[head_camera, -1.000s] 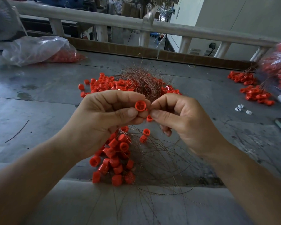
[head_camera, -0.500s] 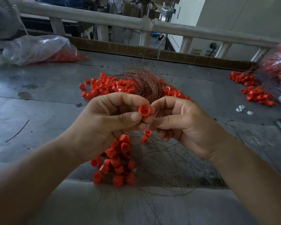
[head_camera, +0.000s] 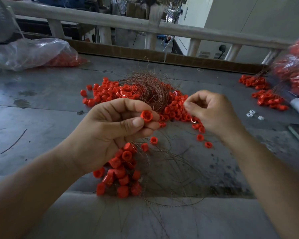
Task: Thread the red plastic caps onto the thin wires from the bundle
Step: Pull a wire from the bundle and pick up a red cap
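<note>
Right hand (head_camera: 212,111) drew away, curled, contents unclear; left hand (head_camera: 107,128) pinches hollow red cap (head_camera: 146,116).

Clear plastic bag of red caps (head_camera: 293,71), right: blurred, cropped by frame edge. Small white pieces (head_camera: 252,113): too small to identify. Right hand (head_camera: 212,111): pinched fingertips; any thin wire between them indiscernible.

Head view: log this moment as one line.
left hand: pinches red cap | right hand: fingertips pinched, held wire not discernible | wire bundle: on table among loose caps
</note>
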